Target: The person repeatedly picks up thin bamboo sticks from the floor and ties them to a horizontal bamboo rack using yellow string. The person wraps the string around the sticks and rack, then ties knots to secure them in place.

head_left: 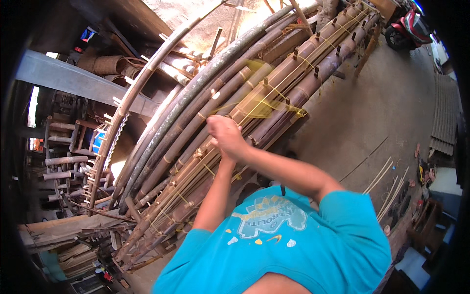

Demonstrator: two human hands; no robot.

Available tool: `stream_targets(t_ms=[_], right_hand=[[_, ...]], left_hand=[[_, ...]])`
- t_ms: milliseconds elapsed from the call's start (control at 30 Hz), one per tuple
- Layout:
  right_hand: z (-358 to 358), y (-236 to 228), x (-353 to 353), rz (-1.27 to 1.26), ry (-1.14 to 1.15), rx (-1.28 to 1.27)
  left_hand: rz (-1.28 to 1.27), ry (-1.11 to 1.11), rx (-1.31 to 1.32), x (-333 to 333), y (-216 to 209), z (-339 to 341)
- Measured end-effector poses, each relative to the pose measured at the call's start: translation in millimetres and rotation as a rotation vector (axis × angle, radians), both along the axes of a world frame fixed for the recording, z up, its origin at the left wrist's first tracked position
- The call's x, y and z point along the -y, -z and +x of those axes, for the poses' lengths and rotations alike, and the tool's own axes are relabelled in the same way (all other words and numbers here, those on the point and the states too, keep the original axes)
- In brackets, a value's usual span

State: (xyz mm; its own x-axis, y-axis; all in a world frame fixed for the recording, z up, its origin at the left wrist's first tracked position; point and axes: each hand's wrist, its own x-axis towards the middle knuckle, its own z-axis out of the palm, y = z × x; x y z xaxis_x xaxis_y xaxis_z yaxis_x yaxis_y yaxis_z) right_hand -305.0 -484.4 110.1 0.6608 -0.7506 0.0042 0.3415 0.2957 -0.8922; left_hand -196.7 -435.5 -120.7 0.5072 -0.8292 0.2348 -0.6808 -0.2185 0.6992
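Observation:
Both my hands come together over the middle of a long bamboo frame (293, 68). My right hand (231, 137) is closed, with yellow string (257, 108) streaming from it in a motion blur toward the frame's right side. Beneath it and mostly covered is my left hand (215, 142); its fingers are too hidden to read. Thin bamboo strips (203, 164) run lengthwise along the frame, bound at intervals with yellow ties. Short dark pegs (317, 71) stand up in rows from the poles. A bunched knot of yellow string (299, 112) hangs on the near pole.
Several long bamboo poles (196, 93) lie beyond the frame. A curved pole with pegs (132, 93) rises at the left. Loose strips (387, 186) lie on the concrete floor (367, 112) at right. A red motorbike (410, 27) stands at the far right.

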Motion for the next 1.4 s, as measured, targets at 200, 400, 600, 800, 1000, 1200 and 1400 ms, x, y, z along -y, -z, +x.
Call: stream_targets(t_ms=[200, 400, 600, 800, 1000, 1200, 1400], right_hand=[[22, 65, 126, -1.157, -0.245, -1.156], [-63, 24, 107, -0.369, -0.694, -0.168], [-129, 145, 27, -0.777, -0.551, -0.463], [-135, 144, 18, -1.118, -0.346, -0.578], [-121, 110, -37, -1.228, -0.352, -0.823], [-76, 134, -137, 0.644, -0.462, -0.204], [33, 62, -156, 0.453, 0.493, 0.293]], left_hand=[[0.318, -0.025, -0.110, 40, -115, -48], [0.309, -0.146, -0.022, 35, -115, -54], [0.172, -0.124, -0.087, 45, -123, -60], [-0.127, -0.156, -0.181, 133, -139, 23], [0.207, -0.067, -0.093, 106, -109, 44], [0.200, -0.161, 0.130, -61, -152, 78], [0.525, 0.102, 0.021, -136, -133, 42]])
